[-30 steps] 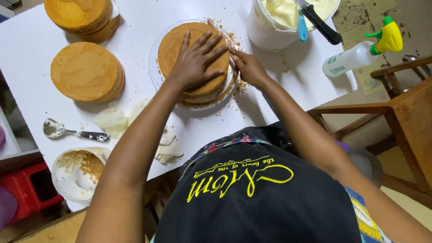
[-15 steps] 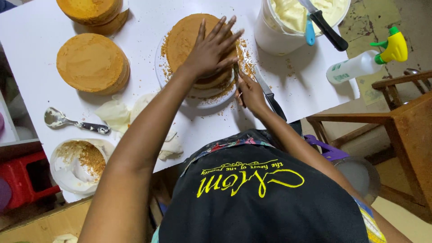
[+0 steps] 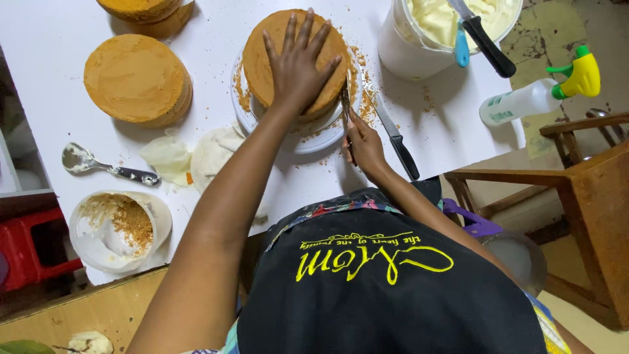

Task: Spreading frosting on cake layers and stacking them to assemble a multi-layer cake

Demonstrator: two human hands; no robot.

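Step in hand: trimming the side of the round cake (image 3: pixel 262 59) on the white plate (image 3: pixel 314 139), which sits at 12 o'clock from the body.
Left hand (image 3: pixel 298 62): flat and spread on the cake top, fingers open, pressing rather than gripping.
Right hand (image 3: pixel 363 145): closed on a slim blade (image 3: pixel 345 105) at the cake's 4 o'clock edge.
Next move: judged to need a steady level cut while the cake is kept from sliding.
Edges: table (image 3: pixel 39 39) edge near, at 6 o'clock.
Crowding: spare knife (image 3: pixel 396 137) just beside the right hand at 3 o'clock; cream tub (image 3: pixel 409 49) at 1 o'clock.
Open room: bare table at 5 o'clock; second cake (image 3: pixel 137 80) lies well apart at 10 o'clock.
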